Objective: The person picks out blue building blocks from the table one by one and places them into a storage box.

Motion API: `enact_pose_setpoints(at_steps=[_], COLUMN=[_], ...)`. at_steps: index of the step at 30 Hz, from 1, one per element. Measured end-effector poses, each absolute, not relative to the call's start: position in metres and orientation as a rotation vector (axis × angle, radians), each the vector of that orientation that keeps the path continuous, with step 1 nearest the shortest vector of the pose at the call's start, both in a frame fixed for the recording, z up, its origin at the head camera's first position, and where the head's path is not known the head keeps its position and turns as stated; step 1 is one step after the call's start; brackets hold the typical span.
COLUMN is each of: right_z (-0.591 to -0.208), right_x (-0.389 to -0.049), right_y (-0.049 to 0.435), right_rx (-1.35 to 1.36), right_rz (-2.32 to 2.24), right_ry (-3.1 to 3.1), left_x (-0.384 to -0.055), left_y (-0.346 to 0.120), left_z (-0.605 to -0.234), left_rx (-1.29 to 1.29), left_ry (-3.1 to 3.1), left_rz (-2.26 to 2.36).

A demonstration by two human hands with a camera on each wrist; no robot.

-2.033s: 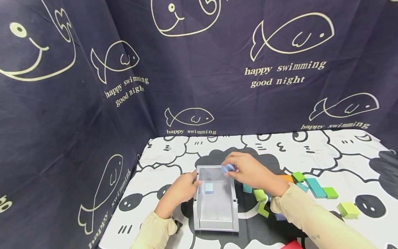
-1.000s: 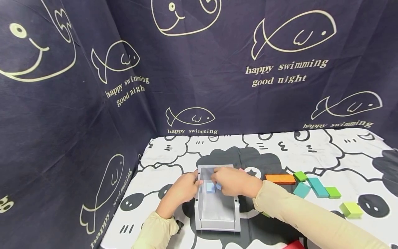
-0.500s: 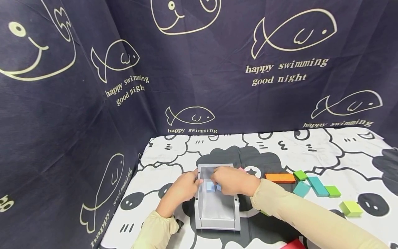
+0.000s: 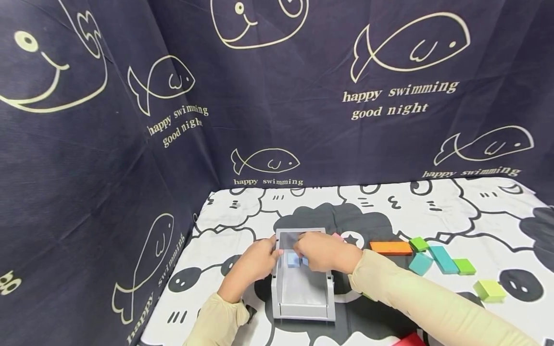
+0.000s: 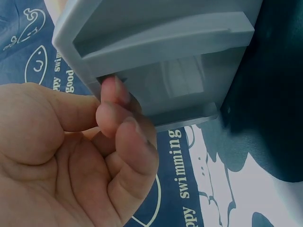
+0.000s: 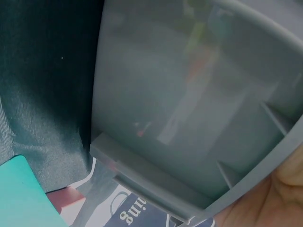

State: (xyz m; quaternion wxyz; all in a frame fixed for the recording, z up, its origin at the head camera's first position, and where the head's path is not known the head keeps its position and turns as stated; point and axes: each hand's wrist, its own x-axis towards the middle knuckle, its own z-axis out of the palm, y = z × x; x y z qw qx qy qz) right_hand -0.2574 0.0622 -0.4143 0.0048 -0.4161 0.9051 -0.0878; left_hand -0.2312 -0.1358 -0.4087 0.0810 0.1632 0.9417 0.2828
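Note:
A grey plastic bin with a low front wall stands on the printed cloth in the head view. My left hand grips its left wall; the left wrist view shows the thumb and a finger pinching the bin's edge. Inside the bin lies a light-blue block. Just right of that block, my right hand reaches down into the bin, its curled fingers on a second blue block that they mostly cover. The bin's outer side fills most of the right wrist view, with part of the right hand behind it.
Right of the bin lie an orange block, teal blocks, green blocks and a yellow-green block. A red piece shows at the front edge. A dark fish-print curtain stands behind the cloth.
My right hand has carried a blue block from the bin's right rim down inside, beside the light-blue block, and has stayed there since. The left hand keeps its grip on the bin.

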Motion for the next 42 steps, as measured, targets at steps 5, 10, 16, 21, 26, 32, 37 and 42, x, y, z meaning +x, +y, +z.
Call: enact_pose_setpoints(at_steps=[5,10,16,21,26,32,37,42], right_z=[-0.415,-0.417,-0.415,-0.405,-0.386,-0.367,-0.357,-0.357], right_x=[-0.255,-0.253,-0.253,-0.251,-0.245,-0.234,-0.226,-0.22], right_y=[0.063,0.064,0.065,0.072,0.082,0.101,0.126,0.16], right_rx=[-1.324,-1.296,-1.311,-1.431,-1.481,-1.443,-1.392,-1.306], right_rz=[-0.283,-0.293,-0.332,-0.362,-0.432,-0.529,-0.623,-0.684], right_ry=[2.837,2.833,2.803,2.764,2.762,2.795,2.792,2.806], left_x=[-0.229,-0.228,-0.227,-0.227,-0.229,-0.23,-0.23,-0.231], left_y=[-0.134,-0.132,-0.131,-0.13,-0.131,-0.131,-0.132,-0.134], left_z=[-0.407,-0.407,-0.409,-0.409,-0.41,-0.411,-0.409,-0.407], left_rx=[0.473,0.472,0.459,0.455,0.444,0.439,0.465,0.466], left_ry=[2.801,2.805,2.805,2.777,2.776,2.776,2.782,2.787], left_rz=[0.851,0.827,0.814,0.829,0.819,0.823,0.84,0.85])
